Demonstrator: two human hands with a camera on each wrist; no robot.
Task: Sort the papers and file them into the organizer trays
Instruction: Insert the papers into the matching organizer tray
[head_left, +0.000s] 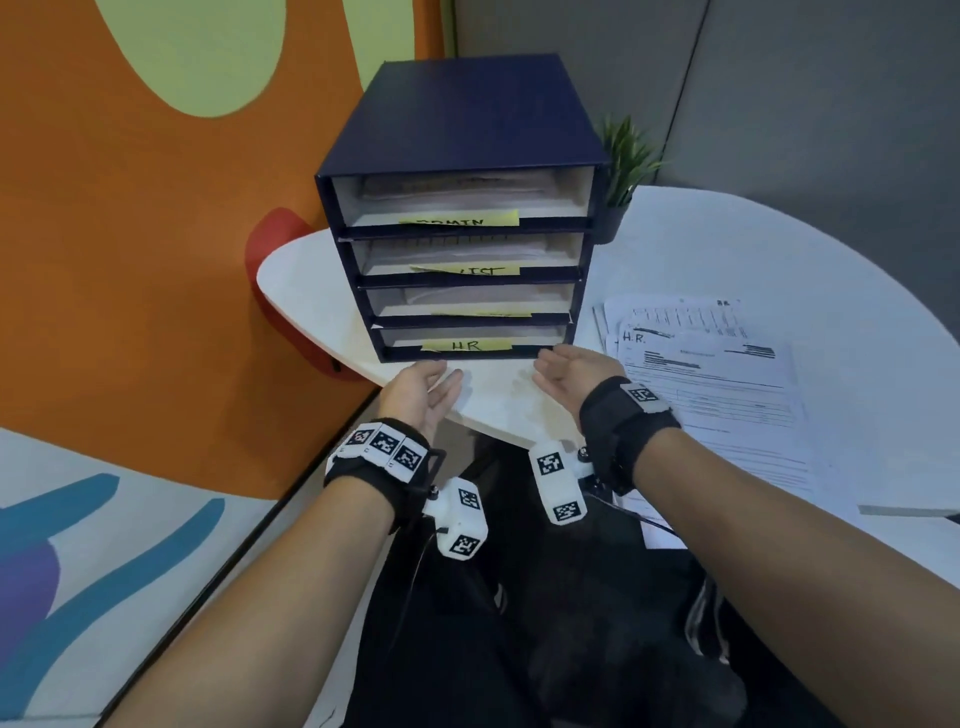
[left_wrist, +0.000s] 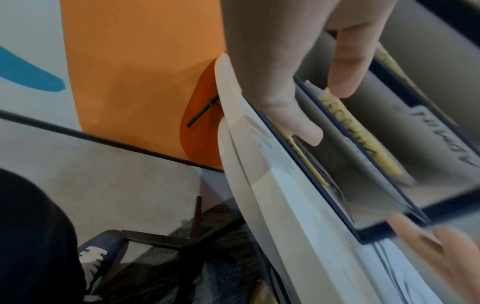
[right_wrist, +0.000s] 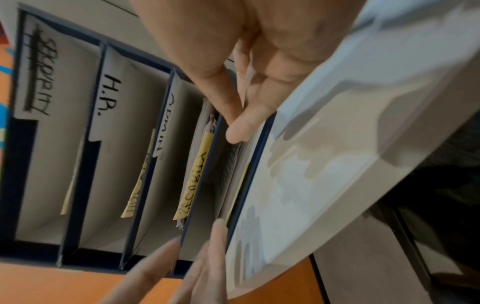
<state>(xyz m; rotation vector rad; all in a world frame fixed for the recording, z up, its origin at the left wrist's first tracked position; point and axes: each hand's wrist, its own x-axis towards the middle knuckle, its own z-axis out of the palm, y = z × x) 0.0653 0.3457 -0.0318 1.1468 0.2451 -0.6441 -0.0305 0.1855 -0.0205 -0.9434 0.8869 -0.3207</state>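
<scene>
Hands sit at the front of the organizer (head_left: 462, 208), a dark blue box of four stacked trays on the white worktop (head_left: 727, 249). Left hand (head_left: 422, 391) and right hand (head_left: 571, 373) both lie with fingers straight and relaxed, palms turned toward each other, holding nothing, fingertips just at the bottom tray (head_left: 467, 340), which bears a yellow "HR" label (head_left: 466, 345). Sheets already lie in all four trays. Papers (head_left: 711, 379) remain in a loose pile on the worktop, right of the organizer, the top sheet marked "H.R.". Behind the organizer stands a small potted plant (head_left: 626, 171).
</scene>
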